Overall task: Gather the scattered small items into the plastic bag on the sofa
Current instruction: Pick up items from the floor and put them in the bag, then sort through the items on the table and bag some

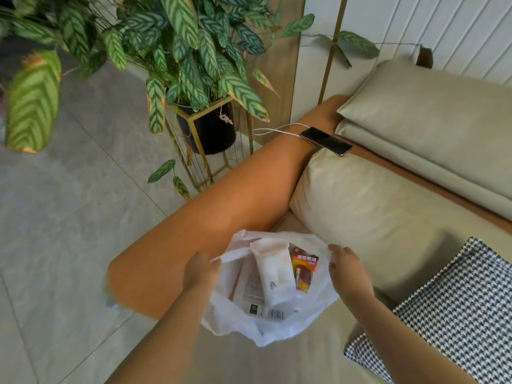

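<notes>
Sofa (318, 353): beige seat, orange armrest, beige back cushions; grey tiled floor (69, 189) left of sofa. Plastic bag (277, 322): white, on seat against armrest, mouth held wide. Left hand (201, 270): fingers grasping bag's left rim. Right hand (350, 268): fingers pinching bag's right rim. Inside bag: white wipes pack (273, 275), red battery pack (304, 268), flat labelled packet (250, 289). Houndstooth cushion (454, 309) right of bag. Phone (327, 141) with white cable on armrest beyond bag. Potted plant (177, 51) on gold stand left of sofa.
</notes>
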